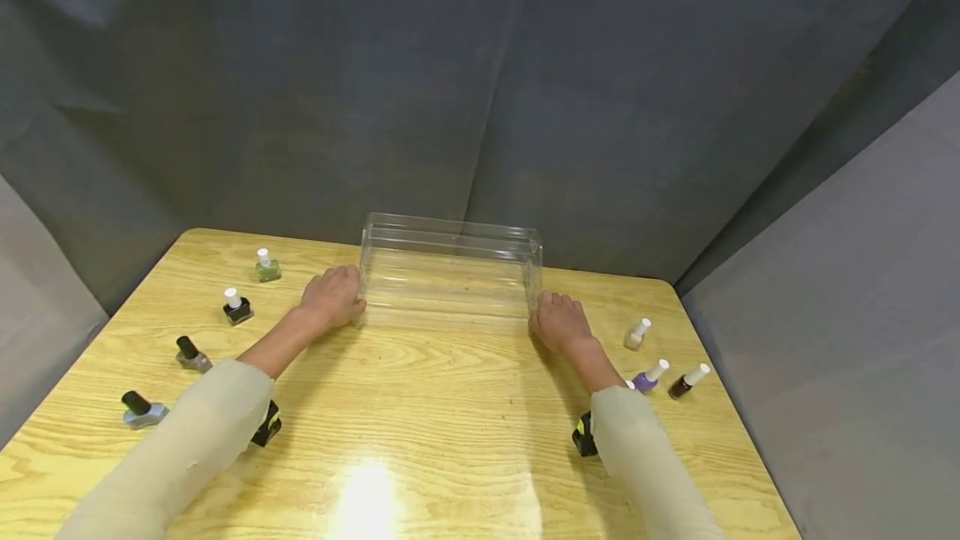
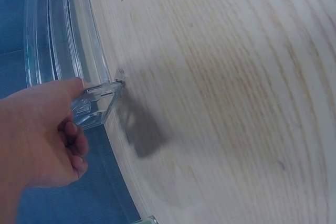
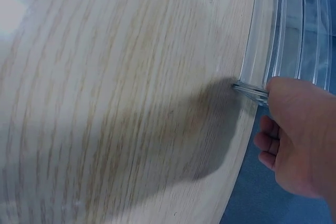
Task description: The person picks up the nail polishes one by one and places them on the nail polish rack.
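A clear plastic tiered display rack (image 1: 450, 283) stands at the far edge of the wooden table, its stepped shelves bare. My left hand (image 1: 332, 297) grips its left end; in the left wrist view the thumb of that hand (image 2: 39, 135) lies along the rack's side panel and the other fingers are curled. At the opposite end, my right hand (image 1: 561, 322) holds the right side panel. The right wrist view has this hand (image 3: 302, 135) with its thumb by the panel's edge and its fingers bent beneath.
Nail polish bottles stand on both sides: green (image 1: 267, 270), black (image 1: 238, 312), greyish (image 1: 197, 361) and light blue (image 1: 146, 415) at left; cream (image 1: 634, 338), purple (image 1: 645, 382) and dark brown (image 1: 680, 387) at right. The right sleeve partly hides another white cap. A dark curtain (image 1: 375, 90) hangs behind the table.
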Tool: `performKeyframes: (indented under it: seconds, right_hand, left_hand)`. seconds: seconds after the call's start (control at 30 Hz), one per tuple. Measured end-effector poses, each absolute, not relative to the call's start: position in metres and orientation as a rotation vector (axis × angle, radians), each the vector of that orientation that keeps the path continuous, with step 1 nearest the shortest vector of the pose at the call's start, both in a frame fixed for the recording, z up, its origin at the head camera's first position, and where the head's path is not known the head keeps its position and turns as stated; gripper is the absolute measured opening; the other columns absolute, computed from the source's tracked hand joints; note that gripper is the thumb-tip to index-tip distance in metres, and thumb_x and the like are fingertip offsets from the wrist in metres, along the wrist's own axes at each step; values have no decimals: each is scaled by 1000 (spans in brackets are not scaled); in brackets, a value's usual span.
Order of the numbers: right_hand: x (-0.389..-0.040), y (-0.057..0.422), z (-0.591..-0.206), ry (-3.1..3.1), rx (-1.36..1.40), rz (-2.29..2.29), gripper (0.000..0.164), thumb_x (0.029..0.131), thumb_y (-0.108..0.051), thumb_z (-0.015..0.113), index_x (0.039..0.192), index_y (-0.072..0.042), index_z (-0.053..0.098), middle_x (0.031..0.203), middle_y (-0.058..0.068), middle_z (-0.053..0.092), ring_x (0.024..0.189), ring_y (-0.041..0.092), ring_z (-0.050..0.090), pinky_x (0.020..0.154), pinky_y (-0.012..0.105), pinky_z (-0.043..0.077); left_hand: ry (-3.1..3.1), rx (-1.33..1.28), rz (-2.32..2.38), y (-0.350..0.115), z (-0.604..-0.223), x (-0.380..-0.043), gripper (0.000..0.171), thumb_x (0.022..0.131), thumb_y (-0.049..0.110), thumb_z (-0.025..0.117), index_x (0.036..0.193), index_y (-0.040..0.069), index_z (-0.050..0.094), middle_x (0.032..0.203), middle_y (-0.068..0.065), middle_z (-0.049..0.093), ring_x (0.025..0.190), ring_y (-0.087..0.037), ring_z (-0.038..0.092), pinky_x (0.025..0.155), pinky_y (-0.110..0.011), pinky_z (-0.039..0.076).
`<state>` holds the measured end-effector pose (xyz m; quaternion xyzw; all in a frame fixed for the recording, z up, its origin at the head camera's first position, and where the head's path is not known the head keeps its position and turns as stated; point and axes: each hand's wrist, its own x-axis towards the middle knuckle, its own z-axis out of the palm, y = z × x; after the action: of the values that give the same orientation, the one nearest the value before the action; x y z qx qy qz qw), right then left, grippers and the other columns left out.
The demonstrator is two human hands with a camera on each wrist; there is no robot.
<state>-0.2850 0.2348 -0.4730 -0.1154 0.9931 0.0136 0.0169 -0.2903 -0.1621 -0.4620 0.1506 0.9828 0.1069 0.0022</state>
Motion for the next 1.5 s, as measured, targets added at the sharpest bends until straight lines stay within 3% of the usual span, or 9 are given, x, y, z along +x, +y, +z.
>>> performKeyframes:
  seconds: [0.33,0.67,0.93,1.03,1.1,1.2,1.3,1.4,1.5]
  right_hand:
    - [-283,234,-472,3101,-385,31,25,97,-26,38,90,-3,41,82,12,48,80,32,46,71,46,35]
    - [-280,233,-462,3057,-334,109,30,98,-31,37,91,-2,42,86,13,47,86,34,46,76,47,34]
    - [-278,241,-455,3019,-201,14,64,96,-51,28,123,5,46,117,24,49,111,43,41,94,55,26]
    - [-275,247,-440,3004,-182,-15,67,96,-50,27,127,6,45,123,27,45,115,46,37,96,58,23]
    - [-273,253,-427,3001,-176,-28,60,97,-46,30,122,5,50,121,26,46,113,47,38,95,59,23]
    - [-268,263,-405,3013,-168,-50,46,98,-41,36,100,-1,58,103,21,52,100,44,44,88,57,29]
    - [-263,272,-384,3033,-175,-94,36,97,-37,40,82,-7,52,84,13,48,82,35,46,74,50,34]
    - [-257,279,-365,3048,-211,-192,33,97,-35,42,79,-8,47,77,10,43,73,30,41,66,44,31]
    - [-251,286,-350,3053,-278,-323,31,97,-32,42,78,-8,45,78,9,41,75,29,38,67,42,30]
  left_hand:
    - [3104,477,310,-165,-465,-292,29,86,26,59,95,2,47,87,-12,53,79,-28,49,65,-42,41]
    - [3096,616,218,-177,-469,-296,43,88,42,54,99,1,48,93,-13,50,88,-30,44,75,-44,36]
    - [3073,628,182,-177,-473,-301,40,88,42,54,93,4,43,82,-7,43,78,-27,40,68,-39,32]
    - [3074,619,185,-176,-473,-301,39,88,41,54,94,4,43,83,-8,43,80,-27,40,69,-40,32]
    - [3070,615,187,-175,-473,-301,39,89,40,53,94,4,43,84,-8,43,81,-27,40,70,-41,32]
    - [3063,615,211,-174,-472,-301,36,89,39,54,92,4,43,83,-8,44,81,-28,40,70,-41,32]
    - [3066,618,218,-174,-473,-301,34,88,38,54,89,6,43,82,-7,43,81,-27,40,69,-41,32]
    - [3070,619,215,-175,-476,-303,33,88,37,53,88,6,42,81,-7,43,80,-28,40,68,-41,32]
    - [3066,619,207,-175,-478,-304,32,89,37,51,88,6,42,83,-8,43,81,-28,40,69,-42,32]
